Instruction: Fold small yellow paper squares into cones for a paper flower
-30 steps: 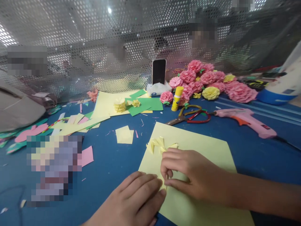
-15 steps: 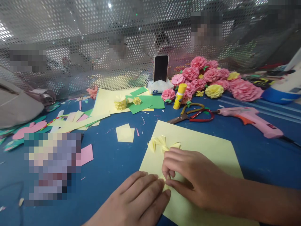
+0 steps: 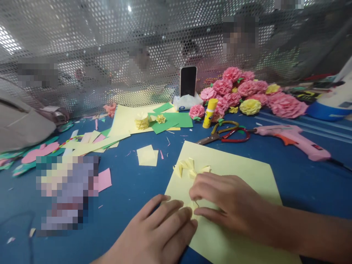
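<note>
Both of my hands rest on a large pale yellow sheet (image 3: 242, 172) on the blue table. My right hand (image 3: 225, 203) has its fingers curled and pinched on a small yellow paper piece (image 3: 194, 208) near the sheet's left edge. Fingers of my left hand (image 3: 162, 229) lie together, pressing down on the same piece from the left. Several small folded yellow paper bits (image 3: 188, 167) lie on the sheet just beyond my right hand.
Scissors (image 3: 224, 135), a glue stick (image 3: 209, 113) and a pink glue gun (image 3: 291, 139) lie past the sheet. A heap of pink and yellow paper flowers (image 3: 247, 95) and a phone (image 3: 188, 81) stand by the perforated metal screen. Paper scraps (image 3: 90, 143) cover the left.
My left hand has slid slightly forward and up along the sheet's edge. My right hand stays on the small paper piece, its fingers shifting a little.
</note>
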`<action>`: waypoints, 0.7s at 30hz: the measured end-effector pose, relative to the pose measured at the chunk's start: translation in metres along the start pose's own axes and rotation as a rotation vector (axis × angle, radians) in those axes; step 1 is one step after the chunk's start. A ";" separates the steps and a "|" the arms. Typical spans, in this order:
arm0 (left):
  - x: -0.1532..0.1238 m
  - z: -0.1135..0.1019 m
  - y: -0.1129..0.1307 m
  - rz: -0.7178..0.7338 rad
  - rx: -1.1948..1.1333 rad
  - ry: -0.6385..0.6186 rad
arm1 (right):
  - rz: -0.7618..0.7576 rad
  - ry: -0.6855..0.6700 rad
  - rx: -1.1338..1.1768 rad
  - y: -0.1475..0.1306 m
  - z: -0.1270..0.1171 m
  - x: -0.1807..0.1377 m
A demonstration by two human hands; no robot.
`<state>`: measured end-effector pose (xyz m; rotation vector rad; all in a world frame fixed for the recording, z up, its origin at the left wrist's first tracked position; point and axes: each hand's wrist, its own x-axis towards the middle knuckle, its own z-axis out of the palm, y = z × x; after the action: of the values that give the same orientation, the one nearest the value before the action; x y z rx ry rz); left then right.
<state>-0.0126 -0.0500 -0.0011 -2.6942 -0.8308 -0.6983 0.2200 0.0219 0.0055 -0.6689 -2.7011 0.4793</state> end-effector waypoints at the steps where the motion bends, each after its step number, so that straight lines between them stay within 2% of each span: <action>1: 0.001 -0.001 0.000 -0.004 0.000 0.001 | -0.067 0.005 -0.049 0.001 -0.001 -0.002; 4: 0.001 -0.002 0.001 -0.024 -0.007 0.019 | -0.320 0.040 -0.184 0.005 -0.006 -0.006; 6: 0.001 -0.003 0.002 -0.034 -0.007 0.015 | -0.413 0.071 -0.234 0.006 -0.008 -0.007; 15: -0.002 0.000 0.004 -0.036 0.012 -0.024 | -0.418 0.069 -0.318 0.011 -0.011 -0.008; 21: 0.003 -0.003 0.001 0.033 0.061 -0.023 | -0.446 0.106 -0.402 0.003 -0.007 -0.009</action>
<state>-0.0113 -0.0502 0.0024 -2.6596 -0.7981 -0.6253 0.2313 0.0220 0.0082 -0.1567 -2.7453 -0.2078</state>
